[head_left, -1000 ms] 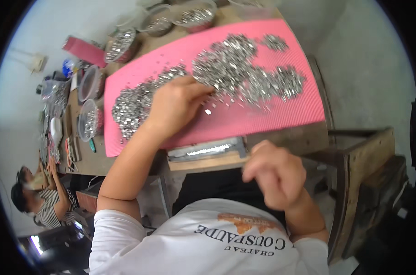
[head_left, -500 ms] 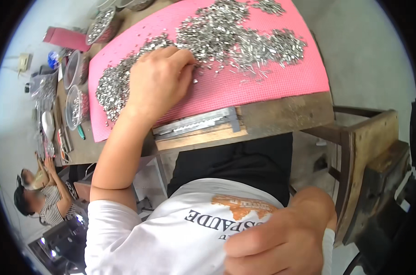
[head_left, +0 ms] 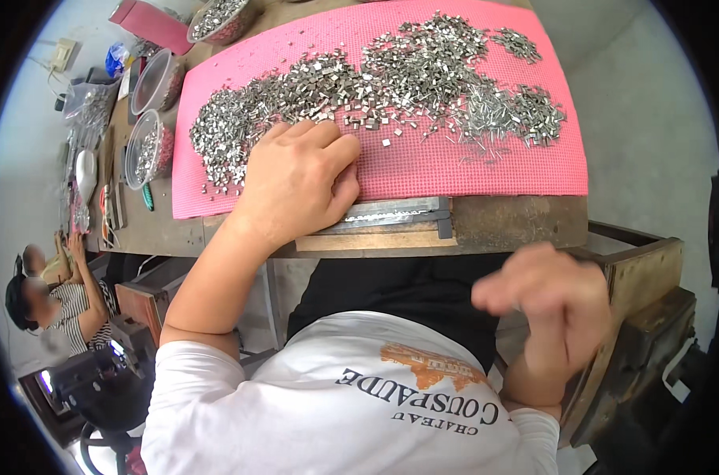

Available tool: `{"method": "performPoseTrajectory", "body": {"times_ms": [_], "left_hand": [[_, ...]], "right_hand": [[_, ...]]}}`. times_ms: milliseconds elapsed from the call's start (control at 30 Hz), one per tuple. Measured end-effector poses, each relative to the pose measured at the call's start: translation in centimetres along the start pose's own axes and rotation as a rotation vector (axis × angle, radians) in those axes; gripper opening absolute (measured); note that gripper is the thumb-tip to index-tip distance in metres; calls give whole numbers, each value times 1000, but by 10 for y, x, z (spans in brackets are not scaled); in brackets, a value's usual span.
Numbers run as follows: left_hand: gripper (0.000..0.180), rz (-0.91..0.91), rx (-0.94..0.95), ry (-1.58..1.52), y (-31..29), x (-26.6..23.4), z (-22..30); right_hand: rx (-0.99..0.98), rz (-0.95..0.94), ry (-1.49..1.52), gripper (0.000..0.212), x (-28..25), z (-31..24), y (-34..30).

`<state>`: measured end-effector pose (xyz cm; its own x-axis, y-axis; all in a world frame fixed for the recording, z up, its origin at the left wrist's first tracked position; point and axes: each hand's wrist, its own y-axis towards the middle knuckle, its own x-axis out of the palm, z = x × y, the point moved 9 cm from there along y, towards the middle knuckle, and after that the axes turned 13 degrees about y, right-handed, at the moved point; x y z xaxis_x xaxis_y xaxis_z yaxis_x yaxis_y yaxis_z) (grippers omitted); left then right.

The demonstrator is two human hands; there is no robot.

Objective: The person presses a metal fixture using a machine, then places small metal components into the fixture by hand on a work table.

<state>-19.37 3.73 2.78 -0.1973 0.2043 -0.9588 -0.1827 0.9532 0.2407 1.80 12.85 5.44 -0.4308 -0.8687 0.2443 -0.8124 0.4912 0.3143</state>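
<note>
My left hand point(head_left: 300, 178) is over the near part of a pink textured mat point(head_left: 526, 170), its fingers curled down and closed. Whatever is in its fingertips is hidden. Just beyond the knuckles spreads a heap of small silvery metal pieces point(head_left: 320, 83). Thin metal pins point(head_left: 490, 111) lie in a looser pile to the right. Below the left wrist, a grey metal strip point(head_left: 391, 215) holding a row of small bright pieces is set at the table's front edge. My right hand point(head_left: 545, 293) is raised beside my lap, apart from the table, fingers bent together and somewhat blurred; I cannot make out anything in them.
Clear plastic tubs point(head_left: 150, 146) with metal pieces stand left of the mat, near a pink bottle-like container point(head_left: 150, 24) and a green-handled tool point(head_left: 148, 196). A wooden stand point(head_left: 644, 277) is at the right. Farther left, other people point(head_left: 66, 305) sit along the table.
My left hand has drawn back from the heap toward the table's front edge. My right hand has moved away from my chest, forward and to the right. The view has shifted slightly.
</note>
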Motion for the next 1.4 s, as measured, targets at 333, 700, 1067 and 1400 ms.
{"method": "performPoseTrajectory", "body": {"times_ms": [333, 700, 1067, 1400], "left_hand": [[13, -89, -9, -179, 4, 16, -10], [13, -43, -23, -211, -2, 25, -13], [7, 59, -157, -525, -17, 31, -5], [13, 138, -113, -554, -25, 35, 17]], "right_hand": [[-115, -49, -539, 11, 20, 83, 33], [-133, -14, -559, 11, 22, 106, 41], [-176, -20, -613, 14, 19, 114, 43], [-336, -1, -744, 21, 24, 112, 39]]}}
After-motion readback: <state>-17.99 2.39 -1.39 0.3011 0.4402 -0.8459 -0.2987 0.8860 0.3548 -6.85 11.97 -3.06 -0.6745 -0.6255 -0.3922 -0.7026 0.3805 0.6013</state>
